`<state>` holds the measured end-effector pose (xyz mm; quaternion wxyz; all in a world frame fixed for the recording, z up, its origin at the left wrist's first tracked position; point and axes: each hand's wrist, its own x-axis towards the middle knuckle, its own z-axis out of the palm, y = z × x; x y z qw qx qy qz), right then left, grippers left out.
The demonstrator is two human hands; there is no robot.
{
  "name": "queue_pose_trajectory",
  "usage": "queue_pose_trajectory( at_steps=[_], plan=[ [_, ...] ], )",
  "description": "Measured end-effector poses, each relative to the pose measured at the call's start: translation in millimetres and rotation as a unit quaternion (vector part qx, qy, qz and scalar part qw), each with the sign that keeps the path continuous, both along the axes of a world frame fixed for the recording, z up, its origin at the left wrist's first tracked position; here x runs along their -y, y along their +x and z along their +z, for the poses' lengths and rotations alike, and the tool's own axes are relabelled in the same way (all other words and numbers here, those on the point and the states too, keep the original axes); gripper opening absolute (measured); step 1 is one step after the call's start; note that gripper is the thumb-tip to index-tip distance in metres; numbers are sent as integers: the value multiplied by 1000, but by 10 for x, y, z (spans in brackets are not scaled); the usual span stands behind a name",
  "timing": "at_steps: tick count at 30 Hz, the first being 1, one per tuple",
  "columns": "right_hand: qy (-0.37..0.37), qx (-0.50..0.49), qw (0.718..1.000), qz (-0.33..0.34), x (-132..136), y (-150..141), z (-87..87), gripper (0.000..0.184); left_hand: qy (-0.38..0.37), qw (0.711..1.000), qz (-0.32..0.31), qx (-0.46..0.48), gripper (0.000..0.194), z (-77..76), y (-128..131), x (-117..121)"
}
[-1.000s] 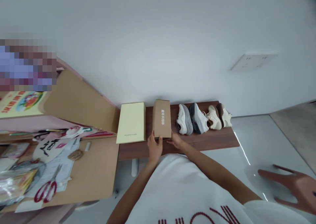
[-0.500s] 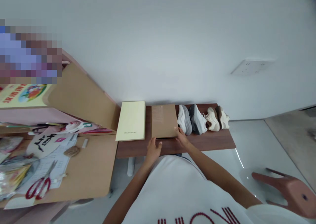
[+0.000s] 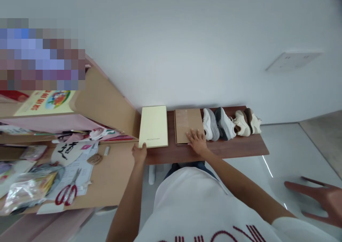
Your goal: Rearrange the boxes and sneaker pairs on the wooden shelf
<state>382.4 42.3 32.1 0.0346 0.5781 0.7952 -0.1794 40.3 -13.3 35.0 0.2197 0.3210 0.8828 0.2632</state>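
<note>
A cream box with lettering along its near edge lies at the left of a narrow wooden bench. My left hand grips its near left corner, the thumb at the front edge and the fingers partly hidden. Right of it is a brown cardboard box with a strip of clear tape. Fingers spread, my right hand lies flat on that box's near right corner. Beside it stand a white and grey pair of sneakers and a cream and brown pair of shoes.
The wooden bench runs along a white wall with a socket plate. At left, a desk bears red-handled scissors, papers and plastic bags. A pink stool stands on the floor at right.
My left hand has left the brown box's near side and moved left to the cream box's corner. My right hand has shifted from the brown box's side onto its top. The view has shifted.
</note>
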Motion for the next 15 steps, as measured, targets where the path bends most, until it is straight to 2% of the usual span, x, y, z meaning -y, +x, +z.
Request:
queue_pose_trajectory(
  at_steps=[3,5,7,8,10,13,15],
  plan=[
    [-15,-63,998,-18,3,-150,111,66,31,992,37,113,39,-71,-182,-157],
    [-19,-161,987,12,35,-444,171,64,48,975,72,205,37,-130,-279,-259],
    [-47,-264,962,46,55,-843,179,57,42,946,128,295,42,-195,-357,-345],
    [-72,-292,953,28,49,-1047,161,54,33,933,151,325,44,-227,-387,-377],
    [-141,-298,941,-73,1,-1388,93,56,17,919,167,356,45,-281,-417,-416],
    [-230,-289,908,-197,-105,-1623,-26,60,13,895,108,433,51,-319,-388,-402],
    [-245,-306,893,-219,-132,-1611,-88,59,23,869,56,491,56,-317,-343,-341]
  ],
)
